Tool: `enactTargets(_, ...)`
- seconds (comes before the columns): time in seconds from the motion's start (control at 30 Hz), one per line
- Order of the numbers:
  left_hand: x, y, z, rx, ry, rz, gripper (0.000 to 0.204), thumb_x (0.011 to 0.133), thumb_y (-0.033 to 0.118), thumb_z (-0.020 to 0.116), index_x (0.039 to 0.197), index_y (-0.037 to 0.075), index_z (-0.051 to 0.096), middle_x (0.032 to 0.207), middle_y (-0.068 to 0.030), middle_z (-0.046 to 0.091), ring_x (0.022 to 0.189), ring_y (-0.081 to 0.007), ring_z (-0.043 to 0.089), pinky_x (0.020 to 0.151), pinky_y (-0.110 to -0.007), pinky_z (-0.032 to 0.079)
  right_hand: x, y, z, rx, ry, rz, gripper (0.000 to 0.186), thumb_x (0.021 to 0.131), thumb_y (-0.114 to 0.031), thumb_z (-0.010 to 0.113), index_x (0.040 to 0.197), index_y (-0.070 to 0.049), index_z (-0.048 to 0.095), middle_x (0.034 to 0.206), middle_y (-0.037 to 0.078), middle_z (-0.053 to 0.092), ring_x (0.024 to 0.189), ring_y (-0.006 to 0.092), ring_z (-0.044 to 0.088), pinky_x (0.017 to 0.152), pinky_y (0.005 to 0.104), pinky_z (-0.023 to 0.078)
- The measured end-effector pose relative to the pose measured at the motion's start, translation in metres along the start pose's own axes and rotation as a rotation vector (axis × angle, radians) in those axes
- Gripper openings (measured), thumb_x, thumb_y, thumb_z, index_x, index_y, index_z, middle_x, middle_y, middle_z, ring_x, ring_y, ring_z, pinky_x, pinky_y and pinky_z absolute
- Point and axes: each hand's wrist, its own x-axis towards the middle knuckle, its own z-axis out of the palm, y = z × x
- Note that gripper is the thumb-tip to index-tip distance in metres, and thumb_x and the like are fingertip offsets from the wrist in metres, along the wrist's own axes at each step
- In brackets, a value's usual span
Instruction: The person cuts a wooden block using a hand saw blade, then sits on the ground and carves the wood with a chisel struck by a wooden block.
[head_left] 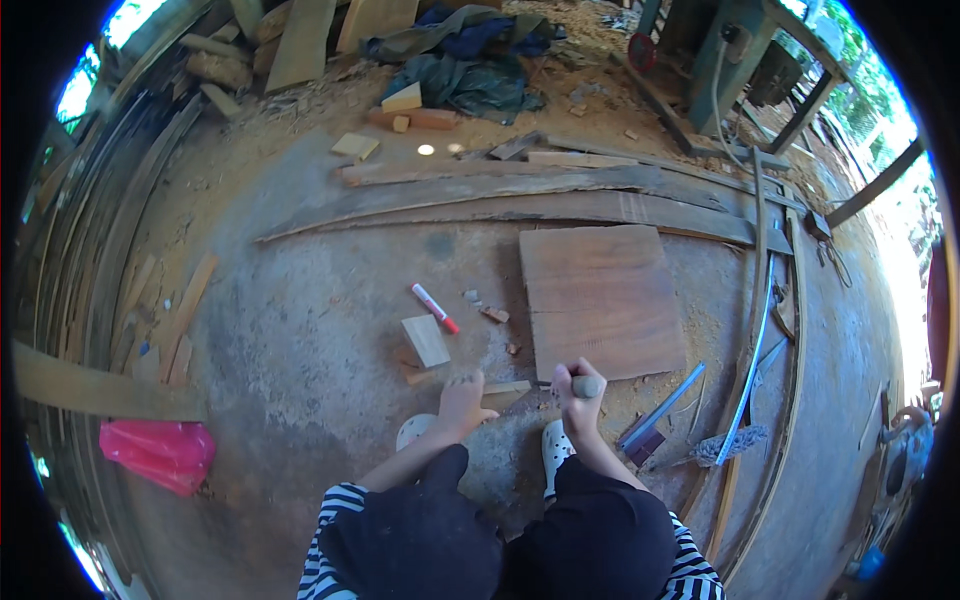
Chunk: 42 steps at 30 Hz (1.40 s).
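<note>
Bent knees point(500, 545) are seen lowest, a small wood strip point(508, 387) is pinned flat by the left hand point(463, 400), steadying it (fingers spread), while a wooden tool handle point(586, 385) is gripped in the right hand point(578, 392).

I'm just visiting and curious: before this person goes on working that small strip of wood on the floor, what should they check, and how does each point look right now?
1. Right hand grips the wooden-handled tool: ok.
2. Left hand steadies the small wood strip: cannot tell, it rests beside the strip's end.
3. Left fingers away from the tool's tip: ok, apart.
4. Tool tip on the strip: cannot tell, too small.
5. Red and white marker within reach: ok.
6. Square board lying flat: ok.
</note>
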Motion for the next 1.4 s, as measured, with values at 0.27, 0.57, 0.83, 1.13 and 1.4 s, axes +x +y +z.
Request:
enactTargets(0.27,-0.006,0.009,0.03,0.249,0.53,0.365,0.047,0.078,0.021,0.068,0.12,0.004,0.056,0.109,-0.0094,0.06,0.1,-0.0251,0.058,0.085,-0.037,0.045,0.014,0.0,-0.013,0.015,0.063,-0.015,0.023,0.088,-0.01,0.061,0.069,-0.002,0.051,0.06,0.0,0.051,0.059,0.0058,0.047,0.053,0.0231,0.038)
enactTargets(0.57,-0.027,0.004,0.052,0.049,0.252,0.387,0.043,0.076,0.03,0.072,0.116,0.018,0.06,0.138,-0.0105,0.042,0.133,-0.0255,0.034,0.102,-0.045,0.034,0.016,-0.002,-0.013,0.143,0.08,-0.084,0.023,0.088,-0.005,0.057,0.067,0.0,0.051,0.06,0.003,0.054,0.056,0.008,0.05,0.054,0.0235,0.04)
enactTargets(0.83,-0.024,0.003,0.045,0.029,0.225,0.361,0.074,0.076,0.029,0.072,0.141,0.016,0.04,0.146,-0.013,0.034,0.136,-0.0267,0.032,0.102,-0.04,0.037,0.011,0.009,-0.005,0.094,0.019,-0.073,0.023,0.087,-0.008,0.06,0.067,0.0,0.053,0.058,0.002,0.055,0.053,0.0074,0.05,0.051,0.0229,0.039)
enactTargets(1.13,-0.021,0.001,0.047,-0.02,0.193,0.299,0.084,0.07,0.034,0.077,0.143,0.015,0.037,0.146,-0.0117,0.032,0.133,-0.0285,0.035,0.103,-0.04,0.038,0.013,0.014,0.006,0.018,0.04,-0.097,0.025,0.087,-0.011,0.064,0.066,0.0,0.055,0.057,0.0,0.055,0.052,0.0059,0.048,0.049,0.0228,0.037)
enactTargets(1.4,-0.021,-0.001,0.05,-0.036,0.189,0.307,0.085,0.07,0.034,0.077,0.143,0.015,0.037,0.145,-0.0118,0.032,0.13,-0.0309,0.037,0.102,-0.041,0.038,0.015,0.006,0.015,-0.095,0.035,-0.075,0.026,0.085,-0.013,0.068,0.067,0.001,0.057,0.056,-0.002,0.05,0.054,0.0046,0.043,0.049,0.0229,0.034)
